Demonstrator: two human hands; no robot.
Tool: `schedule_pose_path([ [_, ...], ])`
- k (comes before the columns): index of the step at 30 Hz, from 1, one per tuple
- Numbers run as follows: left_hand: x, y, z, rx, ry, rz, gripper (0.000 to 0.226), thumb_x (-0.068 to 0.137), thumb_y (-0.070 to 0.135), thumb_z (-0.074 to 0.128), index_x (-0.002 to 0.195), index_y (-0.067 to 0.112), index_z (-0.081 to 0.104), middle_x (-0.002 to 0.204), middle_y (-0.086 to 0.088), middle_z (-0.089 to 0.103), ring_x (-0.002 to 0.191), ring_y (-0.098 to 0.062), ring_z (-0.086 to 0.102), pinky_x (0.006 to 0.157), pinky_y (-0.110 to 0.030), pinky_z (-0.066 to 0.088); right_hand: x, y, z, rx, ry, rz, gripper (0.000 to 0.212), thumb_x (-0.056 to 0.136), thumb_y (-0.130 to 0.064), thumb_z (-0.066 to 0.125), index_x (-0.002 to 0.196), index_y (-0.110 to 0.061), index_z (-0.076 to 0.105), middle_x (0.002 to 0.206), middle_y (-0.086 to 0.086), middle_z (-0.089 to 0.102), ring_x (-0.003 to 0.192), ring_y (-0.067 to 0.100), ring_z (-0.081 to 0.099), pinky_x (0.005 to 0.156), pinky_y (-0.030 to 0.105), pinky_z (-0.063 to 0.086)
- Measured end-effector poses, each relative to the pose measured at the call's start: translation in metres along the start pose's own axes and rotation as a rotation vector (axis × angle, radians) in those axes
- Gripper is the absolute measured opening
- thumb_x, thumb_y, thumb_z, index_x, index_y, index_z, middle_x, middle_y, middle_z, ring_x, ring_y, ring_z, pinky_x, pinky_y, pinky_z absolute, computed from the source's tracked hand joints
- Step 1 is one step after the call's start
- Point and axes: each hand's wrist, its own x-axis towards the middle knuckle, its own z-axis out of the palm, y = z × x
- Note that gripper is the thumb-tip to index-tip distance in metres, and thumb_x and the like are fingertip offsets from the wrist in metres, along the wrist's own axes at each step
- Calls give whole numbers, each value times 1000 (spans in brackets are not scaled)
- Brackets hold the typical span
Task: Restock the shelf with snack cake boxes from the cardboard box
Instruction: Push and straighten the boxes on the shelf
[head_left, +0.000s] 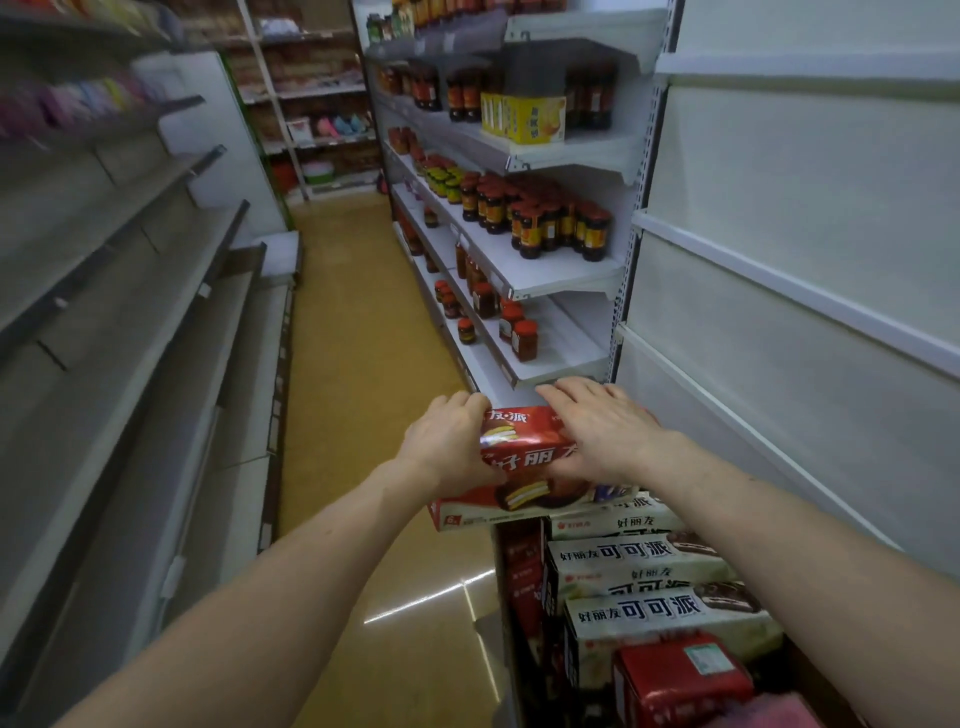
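A red snack cake box is held between both my hands above the cardboard box at the lower right. My left hand grips its left end, fingers curled over the top. My right hand lies over its right side with fingers spread, thumb under the front edge. A second red box lies flat just beneath. Inside the cardboard box stand several white cocoa-pie boxes and another red pack.
White empty shelves rise on my right. Ahead, shelves carry jars of sauce and a yellow box. Grey empty shelving lines the left. A yellow-floored aisle runs between them.
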Motion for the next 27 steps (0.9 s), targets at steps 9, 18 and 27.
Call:
schedule_pose_path([
  [9, -117, 11, -106, 165, 192, -71, 73, 70, 60, 72, 128, 28, 42, 121, 5, 51, 110, -14, 46, 102, -41, 38, -57, -49, -85, 2, 186, -194, 81, 76, -75, 53, 138, -25, 37, 129, 1, 47, 118, 20, 43, 103, 38, 34],
  [18, -233, 24, -184, 439, 384, -226, 90, 67, 85, 51, 134, 26, 44, 127, 4, 55, 115, -17, 51, 103, -39, 34, -103, -126, -160, 54, 399, -444, 75, 74, -76, 55, 128, -25, 47, 113, -3, 53, 101, 15, 49, 82, 32, 43],
  [27, -361, 15, -231, 417, 482, -409, 87, 69, 79, 58, 136, 25, 41, 127, 3, 55, 111, -15, 51, 95, -34, 40, -149, -221, -212, 48, 500, -718, 76, 74, -76, 55, 127, -22, 50, 113, -1, 55, 101, 17, 52, 82, 32, 45],
])
